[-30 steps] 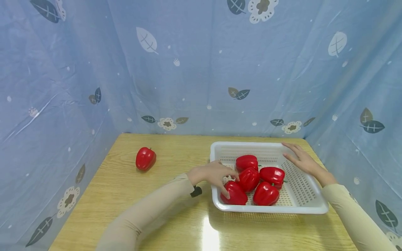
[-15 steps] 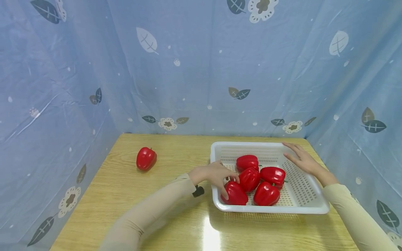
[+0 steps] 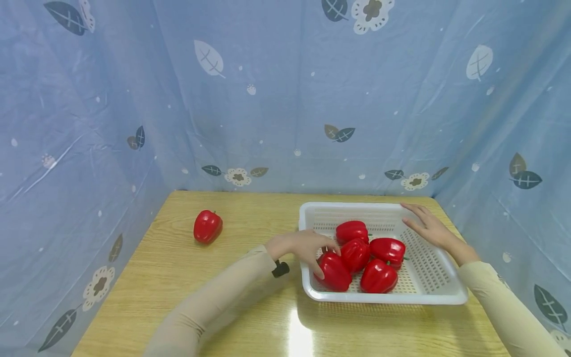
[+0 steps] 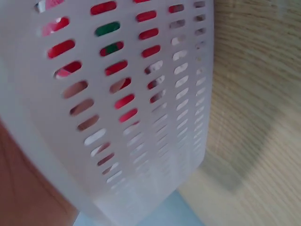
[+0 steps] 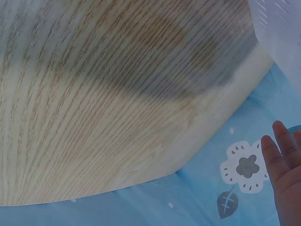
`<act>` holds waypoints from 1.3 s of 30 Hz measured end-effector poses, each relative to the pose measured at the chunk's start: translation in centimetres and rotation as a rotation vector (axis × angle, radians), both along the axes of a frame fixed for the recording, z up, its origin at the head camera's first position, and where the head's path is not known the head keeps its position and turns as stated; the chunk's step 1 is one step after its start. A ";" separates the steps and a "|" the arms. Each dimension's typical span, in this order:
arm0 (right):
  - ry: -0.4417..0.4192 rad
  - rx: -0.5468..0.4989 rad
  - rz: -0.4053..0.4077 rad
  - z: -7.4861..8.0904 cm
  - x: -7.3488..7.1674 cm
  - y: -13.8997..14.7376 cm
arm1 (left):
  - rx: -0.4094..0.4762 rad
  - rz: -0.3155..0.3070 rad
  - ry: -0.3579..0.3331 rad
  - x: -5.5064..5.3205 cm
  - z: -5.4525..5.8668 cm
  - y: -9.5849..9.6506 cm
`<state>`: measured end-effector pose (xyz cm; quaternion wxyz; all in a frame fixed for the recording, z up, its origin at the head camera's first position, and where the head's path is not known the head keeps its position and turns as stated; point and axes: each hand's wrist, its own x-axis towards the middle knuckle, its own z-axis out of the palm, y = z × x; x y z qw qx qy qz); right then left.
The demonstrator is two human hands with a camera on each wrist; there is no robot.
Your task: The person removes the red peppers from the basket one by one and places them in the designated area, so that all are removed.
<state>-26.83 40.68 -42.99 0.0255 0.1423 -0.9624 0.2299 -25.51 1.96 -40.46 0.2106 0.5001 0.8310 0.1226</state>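
Note:
My left hand (image 3: 309,248) reaches over the left rim of a white slotted plastic basket (image 3: 357,296). Its thumb and fingers grip a red bell pepper (image 3: 335,273) in the front left corner. Beside that pepper lie several more, among them a front one (image 3: 378,276) and a back one (image 3: 351,232). In the left wrist view the basket's side wall (image 4: 141,155) hides most of the hand; red and a green stem show through the slots. At the back right corner my right hand (image 3: 430,228) rests by the rim with fingers straight, holding nothing.
A single red bell pepper (image 3: 207,226) stands on the wooden table (image 3: 250,218) at the back left. A blue patterned curtain (image 3: 267,99) encloses the table's back and sides.
The gripped bell pepper has risen slightly and tilted in my left hand, whose fingers have closed on it. My right hand and the basket have stayed put.

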 end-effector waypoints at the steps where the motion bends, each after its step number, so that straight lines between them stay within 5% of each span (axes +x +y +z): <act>1: 0.005 0.001 0.002 0.0 0.0 0.0 | 0.012 -0.002 -0.016 0.0 0.1 -0.1; 27: 0.018 -0.011 0.022 0.1 -0.1 0.0 | 0.179 -0.011 -0.111 -0.3 2.3 -1.6; 39: 0.006 -0.009 0.019 0.0 -0.3 0.2 | 0.304 0.014 -0.085 -0.2 2.3 -2.7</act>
